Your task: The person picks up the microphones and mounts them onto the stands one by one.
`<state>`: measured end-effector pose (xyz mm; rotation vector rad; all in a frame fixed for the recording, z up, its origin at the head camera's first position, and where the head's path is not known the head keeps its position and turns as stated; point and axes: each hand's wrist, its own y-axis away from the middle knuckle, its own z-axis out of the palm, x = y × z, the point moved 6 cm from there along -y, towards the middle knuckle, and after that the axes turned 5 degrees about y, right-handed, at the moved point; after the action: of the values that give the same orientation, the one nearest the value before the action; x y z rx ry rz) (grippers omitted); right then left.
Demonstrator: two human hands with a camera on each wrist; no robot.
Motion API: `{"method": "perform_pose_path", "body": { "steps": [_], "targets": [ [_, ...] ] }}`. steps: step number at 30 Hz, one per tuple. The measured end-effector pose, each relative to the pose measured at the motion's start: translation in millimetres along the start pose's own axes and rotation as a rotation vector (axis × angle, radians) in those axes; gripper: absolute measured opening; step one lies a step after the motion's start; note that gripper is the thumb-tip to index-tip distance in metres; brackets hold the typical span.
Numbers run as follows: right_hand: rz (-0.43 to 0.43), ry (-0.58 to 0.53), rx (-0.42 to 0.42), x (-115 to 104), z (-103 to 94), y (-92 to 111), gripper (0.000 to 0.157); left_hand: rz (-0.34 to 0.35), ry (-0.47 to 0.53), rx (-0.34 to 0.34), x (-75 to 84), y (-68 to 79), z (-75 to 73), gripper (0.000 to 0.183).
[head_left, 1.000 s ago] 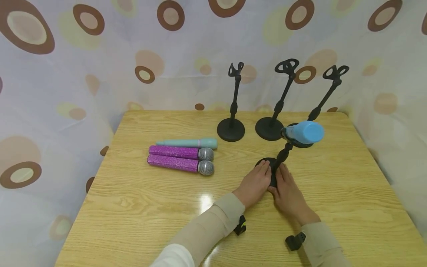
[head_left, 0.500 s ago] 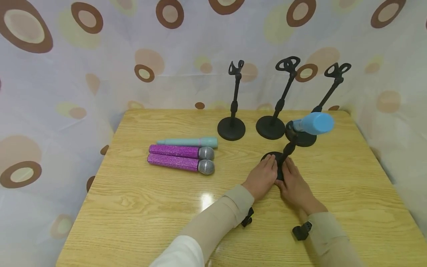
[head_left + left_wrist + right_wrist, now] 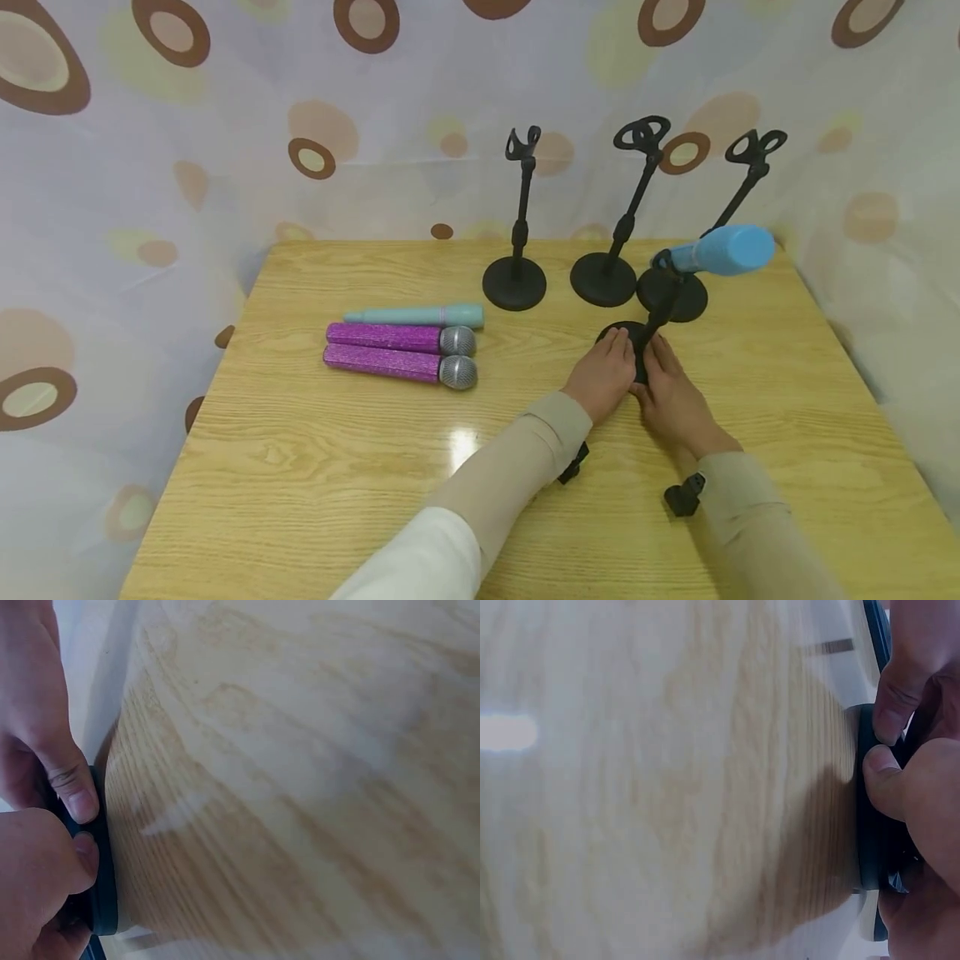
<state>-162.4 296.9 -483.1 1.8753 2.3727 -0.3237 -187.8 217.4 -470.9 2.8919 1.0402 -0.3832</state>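
Both hands are at the round base of a black microphone stand (image 3: 662,312) on the wooden table. My left hand (image 3: 602,375) grips the base from the left, fingers lying over its top. On the other side, my right hand (image 3: 678,402) holds the base close to the pole. The thumbs meet near each other at the base's near rim (image 3: 106,881), also seen as a dark rim (image 3: 867,817) in the right wrist view. A blue microphone (image 3: 733,250) sits in this stand's clip, tilted with its head to the right.
Behind stand three more black stands with bare clips: a left stand (image 3: 514,285), a middle stand (image 3: 603,282) and a right stand (image 3: 693,302), which the blue microphone partly overlaps. To the left lie a teal microphone (image 3: 412,316) and two purple microphones (image 3: 384,337) side by side.
Both hands have slid the stand with the blue microphone away from the body and somewhat right, toward the back row. The lying microphones and other stands keep their places; the head view shifts slightly.
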Motion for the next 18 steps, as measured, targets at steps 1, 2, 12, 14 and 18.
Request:
{"method": "perform_pose_path", "body": {
  "steps": [1,2,12,14,18],
  "targets": [
    [-0.001,0.001,0.0,1.2,-0.8,-0.8,0.072,-0.007,-0.001,0.0,-0.3,-2.0,-0.4,0.045],
    [-0.003,0.001,0.001,2.3,-1.7,-1.9,0.071,-0.015,0.0,-0.002,-0.5,-4.0,-0.6,0.046],
    [-0.021,-0.043,-0.01,17.4,-5.6,-10.9,0.068,-0.095,0.079,-0.091,-0.2,-20.8,0.7,0.051],
    [-0.025,-0.06,-0.013,22.1,-5.1,-12.2,0.068,-0.115,0.112,-0.134,1.1,-24.2,3.9,0.054],
    [-0.038,-0.091,-0.023,31.2,-3.9,-15.0,0.067,-0.147,0.153,-0.186,3.7,-30.0,8.7,0.057]
  ]
}}
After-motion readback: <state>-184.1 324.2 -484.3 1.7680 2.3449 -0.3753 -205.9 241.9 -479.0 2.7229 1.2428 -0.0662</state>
